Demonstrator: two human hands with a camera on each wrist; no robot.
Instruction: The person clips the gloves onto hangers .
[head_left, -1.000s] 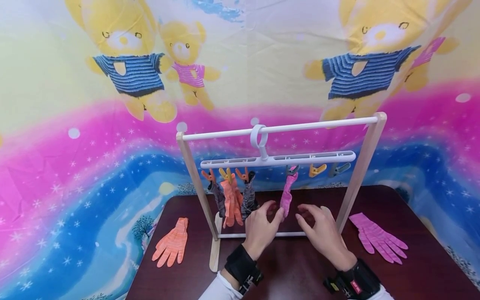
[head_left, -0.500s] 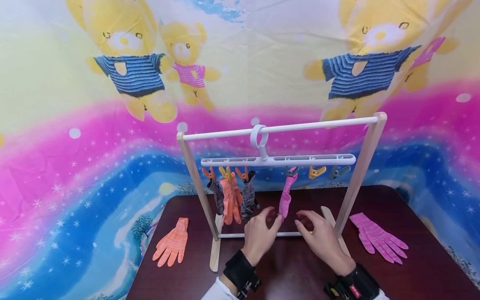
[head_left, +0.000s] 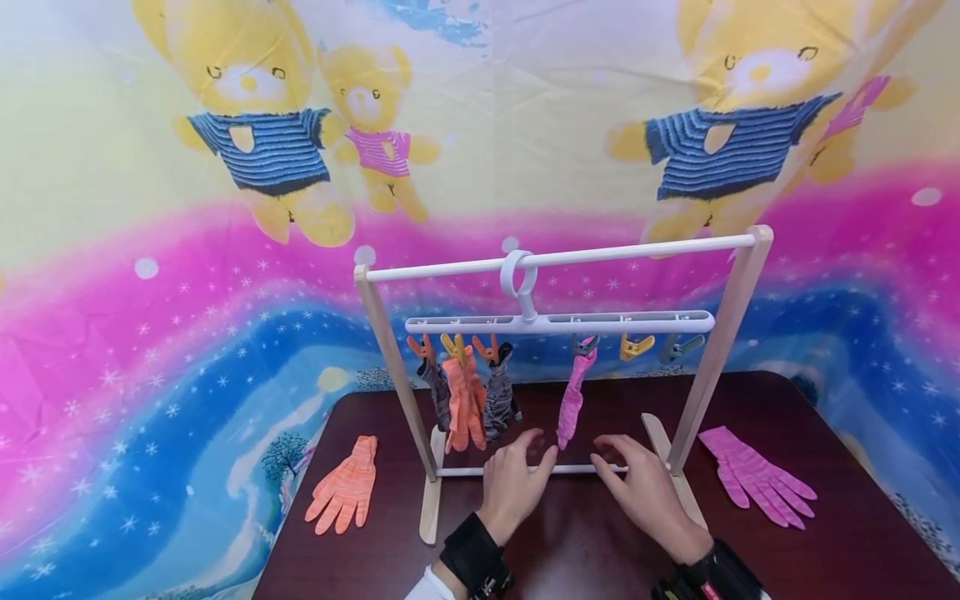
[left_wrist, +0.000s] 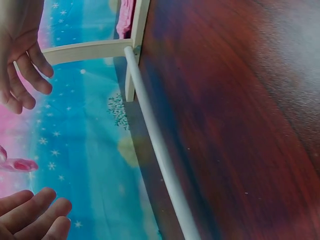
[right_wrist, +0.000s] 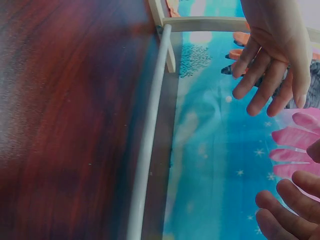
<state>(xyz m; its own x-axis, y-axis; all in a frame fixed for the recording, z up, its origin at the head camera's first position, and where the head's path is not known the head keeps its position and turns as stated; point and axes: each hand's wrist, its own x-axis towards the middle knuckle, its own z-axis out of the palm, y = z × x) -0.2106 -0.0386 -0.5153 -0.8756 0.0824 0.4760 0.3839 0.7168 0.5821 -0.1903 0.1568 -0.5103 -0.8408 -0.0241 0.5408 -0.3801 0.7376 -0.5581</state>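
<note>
A pink glove hangs by its cuff from a grey-green clothespin on a white clip hanger. Just left of its fingertips is my left hand, fingers spread and relaxed, the thumb close to the glove. My right hand stays apart on the other side, its fingers loosely bent around nothing. In the right wrist view, the hanging glove's fingers lie between my left hand and my right hand. Neither hand grips anything.
Grey gloves and an orange glove hang from clips at the left. Yellow and grey-green clips hang at the right. A loose orange glove and pink glove flank the wooden rack on the table.
My left hand has moved slightly down and left, off the tip of the hanging pink glove. The right hand has lowered a little. The glove hangs a bit straighter down, its tip lower.
</note>
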